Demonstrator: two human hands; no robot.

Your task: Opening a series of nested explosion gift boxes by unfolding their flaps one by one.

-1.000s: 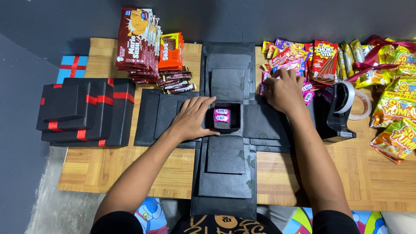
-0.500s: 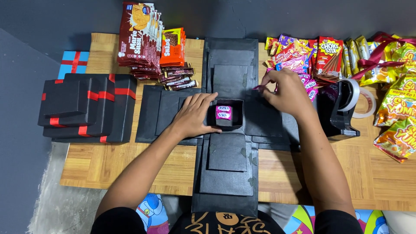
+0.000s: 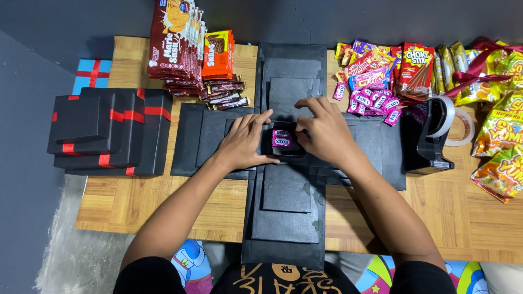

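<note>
A black cross-shaped unfolded box (image 3: 286, 190) lies flat on the wooden table (image 3: 163, 207). At its centre stands a small black open box (image 3: 272, 149) with pink wrapped candies (image 3: 281, 140) inside. My left hand (image 3: 245, 142) lies flat on the left flap, fingers spread, its thumb and forefinger against the small box's left wall. My right hand (image 3: 324, 133) curls over the small box's right side, with thumb and fingertips pinching a pink candy at the opening.
Stacked black gift boxes with red ribbon (image 3: 109, 130) and a blue one (image 3: 90, 73) sit at left. Snack packs (image 3: 177, 43) lie behind. A loose candy pile (image 3: 370, 81), a tape dispenser (image 3: 433, 139) and yellow snack bags (image 3: 504, 141) fill the right.
My right hand left the candy pile at the back right with a pink candy and came to the small centre box. My left hand stayed in place.
</note>
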